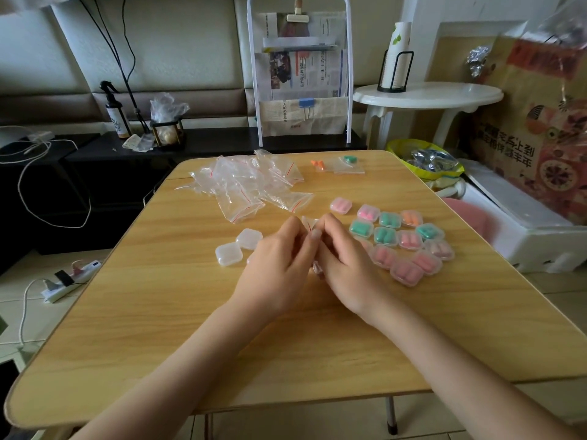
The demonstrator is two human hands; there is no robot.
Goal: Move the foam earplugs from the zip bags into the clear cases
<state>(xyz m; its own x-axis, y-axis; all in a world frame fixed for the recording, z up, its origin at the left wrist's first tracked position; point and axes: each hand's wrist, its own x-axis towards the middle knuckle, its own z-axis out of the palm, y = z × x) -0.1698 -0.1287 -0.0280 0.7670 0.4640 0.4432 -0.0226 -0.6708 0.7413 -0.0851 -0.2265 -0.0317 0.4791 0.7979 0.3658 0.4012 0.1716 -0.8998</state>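
A wooden table is being used as the work surface. At its far left a heap of empty zip bags is lying, each with a red seal line. Beyond the heap, at the far edge, two more bags are waiting: one with orange earplugs and, just beside it on the right, one with green earplugs. To the right of the hands a cluster of filled cases is being kept, the cases touching one another, with pink, green and orange plugs inside; in most of them the plugs are lying side by side with their long axes running away from the viewer. Two empty cases are sitting shut just left of the hands.

At the middle of the table a small zip bag is being pinched between both hands, its red seal line turned upward and away from the viewer. The left hand is being curled around its left side and the right hand around its right side, fingertips meeting over it. The bag's contents are being hidden by the fingers, so what it holds cannot be told.
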